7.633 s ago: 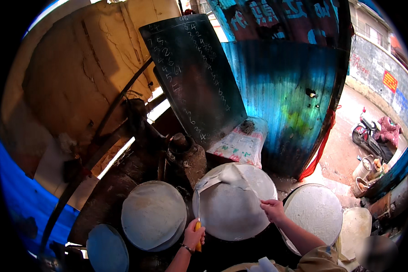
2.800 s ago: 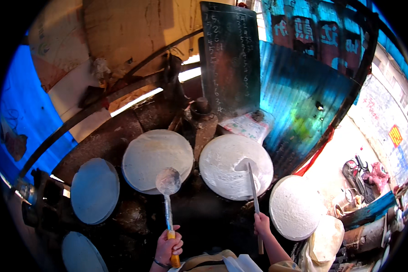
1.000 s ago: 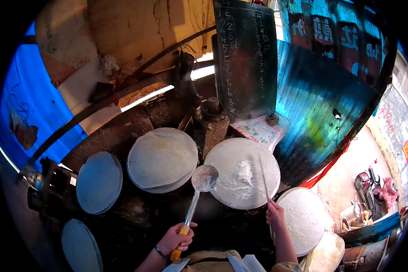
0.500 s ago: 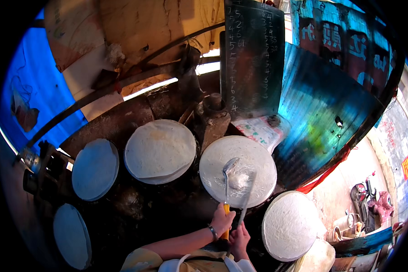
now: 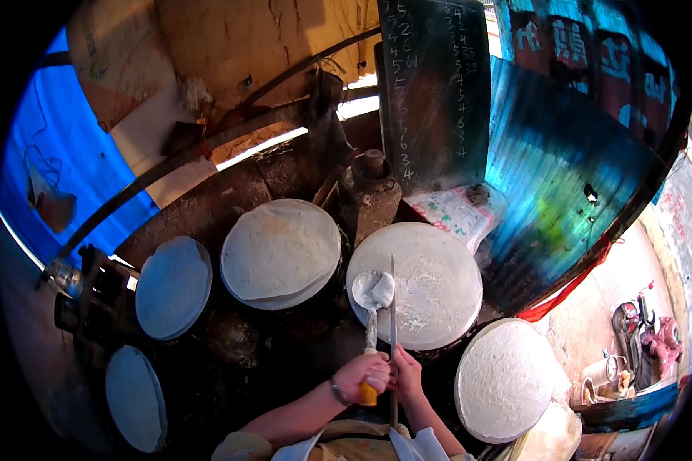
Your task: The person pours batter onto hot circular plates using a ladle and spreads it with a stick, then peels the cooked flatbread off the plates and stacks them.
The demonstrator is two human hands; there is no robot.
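Observation:
My left hand is closed around the yellow handle of a ladle, whose bowl holds white batter. In my right hand is a long, thin metal blade, standing nearly edge-on against the ladle's right side. Both tools are over the left part of a round griddle coated with white batter, rougher and wetter around its lower middle. My two hands are close together just below that griddle. Whether the ladle's underside touches the batter, I cannot tell.
More batter-covered round griddles stand about: one right, one upper left, one further left, one lower left. Behind are a rusty stovepipe, a dark chalkboard and a blue corrugated sheet.
The ladle has turned and moved left, and its bowl now shows batter. My blade has swung upright beside it. The small mound of batter in the griddle's middle is gone.

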